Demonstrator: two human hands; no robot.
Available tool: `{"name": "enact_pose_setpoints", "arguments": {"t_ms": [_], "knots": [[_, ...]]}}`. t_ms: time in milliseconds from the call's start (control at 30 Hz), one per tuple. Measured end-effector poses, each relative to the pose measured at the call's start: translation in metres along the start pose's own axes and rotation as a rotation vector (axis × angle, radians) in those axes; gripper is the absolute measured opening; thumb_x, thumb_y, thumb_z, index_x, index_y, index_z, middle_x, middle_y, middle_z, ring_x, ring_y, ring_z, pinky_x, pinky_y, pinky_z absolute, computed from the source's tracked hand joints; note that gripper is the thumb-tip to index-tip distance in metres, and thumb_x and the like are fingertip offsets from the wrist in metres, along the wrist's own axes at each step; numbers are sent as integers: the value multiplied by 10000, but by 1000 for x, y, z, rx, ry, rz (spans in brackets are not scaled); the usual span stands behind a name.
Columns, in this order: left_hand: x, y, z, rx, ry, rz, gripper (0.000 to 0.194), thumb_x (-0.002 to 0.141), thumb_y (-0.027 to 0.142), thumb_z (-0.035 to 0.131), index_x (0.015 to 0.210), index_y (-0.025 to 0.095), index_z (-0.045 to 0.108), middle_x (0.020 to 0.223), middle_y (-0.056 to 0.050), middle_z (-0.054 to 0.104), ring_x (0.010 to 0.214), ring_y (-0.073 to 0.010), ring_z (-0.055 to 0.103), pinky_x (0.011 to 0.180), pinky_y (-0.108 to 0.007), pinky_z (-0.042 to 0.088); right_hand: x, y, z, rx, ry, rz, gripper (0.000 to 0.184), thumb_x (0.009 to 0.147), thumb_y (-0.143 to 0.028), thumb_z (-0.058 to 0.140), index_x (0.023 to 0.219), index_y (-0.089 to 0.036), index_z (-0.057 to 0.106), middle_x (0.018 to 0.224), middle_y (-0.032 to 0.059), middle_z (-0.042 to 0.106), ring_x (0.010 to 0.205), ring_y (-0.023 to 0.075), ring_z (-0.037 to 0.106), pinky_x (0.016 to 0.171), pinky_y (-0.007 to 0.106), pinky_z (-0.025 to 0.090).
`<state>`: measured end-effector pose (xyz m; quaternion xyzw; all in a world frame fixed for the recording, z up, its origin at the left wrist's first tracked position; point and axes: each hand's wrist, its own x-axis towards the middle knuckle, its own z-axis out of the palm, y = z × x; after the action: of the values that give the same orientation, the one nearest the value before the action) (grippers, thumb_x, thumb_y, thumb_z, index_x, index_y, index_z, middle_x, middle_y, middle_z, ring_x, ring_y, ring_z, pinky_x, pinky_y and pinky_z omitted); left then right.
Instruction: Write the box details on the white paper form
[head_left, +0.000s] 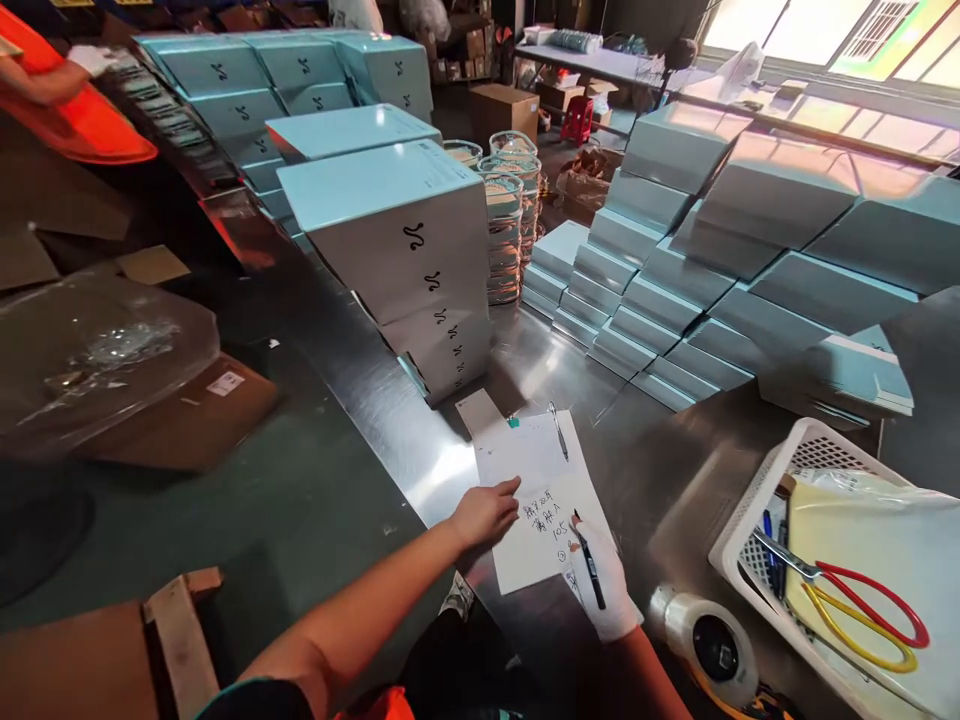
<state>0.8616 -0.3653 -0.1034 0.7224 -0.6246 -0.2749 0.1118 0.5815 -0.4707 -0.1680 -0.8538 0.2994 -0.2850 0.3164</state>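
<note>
A sheet of white paper (517, 560) with handwritten black characters and "105" lies on the metal table. My left hand (484, 515), bare, rests at its left edge with the index finger stretched out and nothing held. In a white glove, my right hand (606, 590) grips a black marker pen (591, 572) over the sheet's lower right, near the writing. A slim pen (559, 432) lies across the sheet's top right. A small teal piece (514, 422) sits at the top edge, beside a pale card strip (478, 410).
Stacked white boxes (397, 270) with black marks stand ahead; more box stacks (675, 280) are at right. Near my right arm are a tape roll (705, 645) and a white basket (799, 440) with scissors (862, 605). A person's gloved hand (91, 60) is at far left.
</note>
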Motion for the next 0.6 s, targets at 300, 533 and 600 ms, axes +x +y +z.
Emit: {"name": "enact_pose_setpoints", "arguments": {"t_ms": [300, 533, 600], "knots": [[-6, -24, -8, -35, 194, -159, 330, 1088, 333, 563, 1369, 250, 713, 1613, -111, 590, 1209, -260, 744, 1005, -393, 614, 48, -57, -2, -66, -112, -355, 416, 1118, -310, 403, 1410, -177, 667, 1261, 164, 753, 1169, 288, 727, 997, 459, 613], [18, -63, -33, 64, 127, -230, 633, 983, 487, 760, 1561, 293, 589, 1779, -83, 351, 1345, -350, 689, 1065, -465, 616, 90, -75, 3, -3, -160, -325, 344, 1073, -255, 424, 969, -185, 744, 801, 56, 714, 729, 210, 665, 681, 362, 525], [20, -71, -31, 29, 98, -141, 757, 947, 517, 805, 1617, 304, 524, 1755, -65, 395, 1423, -332, 636, 1134, -442, 579, 106, -76, 9, 12, -173, -285, 301, 1044, -238, 452, 984, -189, 743, 841, 61, 743, 766, 217, 690, 704, 358, 541]]}}
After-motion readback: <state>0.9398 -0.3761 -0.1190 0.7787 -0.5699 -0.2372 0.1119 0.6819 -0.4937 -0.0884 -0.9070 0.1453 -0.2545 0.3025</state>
